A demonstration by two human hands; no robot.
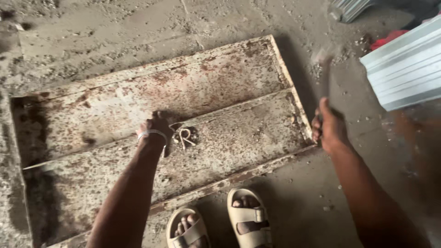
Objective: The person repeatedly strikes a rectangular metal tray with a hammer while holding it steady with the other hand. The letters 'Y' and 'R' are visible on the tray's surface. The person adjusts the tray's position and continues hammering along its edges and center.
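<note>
A large rusty metal panel (220,78) with raised edges and a middle rib lies flat on the dirty concrete floor. My left hand (156,128), a white band at its wrist, presses on the panel's middle rib, fingers curled over it. A small bent metal piece (185,137) lies just right of that hand. My right hand (328,128) is closed on the handle of a hammer (324,69), raised and blurred, its head above the panel's right edge.
Corrugated light-blue metal sheets (406,69) lie at the right, with a red object (388,39) behind them. My feet in beige sandals (248,220) stand at the panel's near edge. Rubble and grit cover the floor.
</note>
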